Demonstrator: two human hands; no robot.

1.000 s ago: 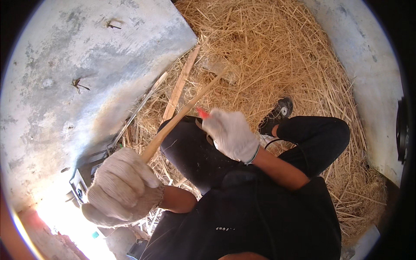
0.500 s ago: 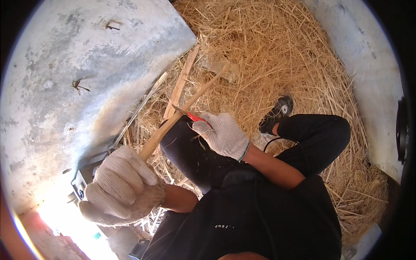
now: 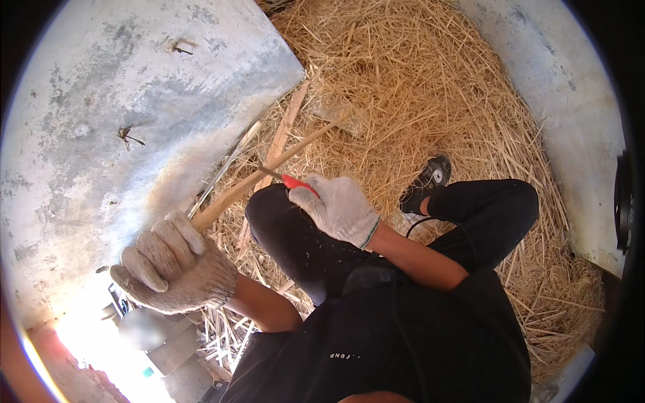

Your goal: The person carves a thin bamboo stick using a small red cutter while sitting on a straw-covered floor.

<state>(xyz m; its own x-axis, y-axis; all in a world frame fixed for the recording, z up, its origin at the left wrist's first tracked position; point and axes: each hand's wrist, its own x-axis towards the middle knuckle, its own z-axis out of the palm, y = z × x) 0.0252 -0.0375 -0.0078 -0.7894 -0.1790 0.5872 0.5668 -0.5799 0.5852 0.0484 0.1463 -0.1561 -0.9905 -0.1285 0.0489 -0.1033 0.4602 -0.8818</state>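
My right hand (image 3: 341,211), in a white knitted glove, is closed round the red handle (image 3: 295,183) of a small knife. Its short dark blade (image 3: 270,172) lies against a long tapering wooden stick (image 3: 250,183). The stick slants from lower left to upper right above my bent left knee, its thin end over the straw. At the thick end is my left hand (image 3: 176,263), gloved the same way, with its fingers curled round the stick. The hand hides that end of the stick.
Loose straw (image 3: 410,87) covers the floor. A flat wooden strip (image 3: 285,127) lies under the stick. A pale, stained wall (image 3: 154,101) with metal stubs stands at left, another wall (image 3: 571,114) at right. Bright light glares at lower left.
My left hand has moved up and to the left with the thick end of the stick. The knife and my right hand have shifted slightly left along with it.
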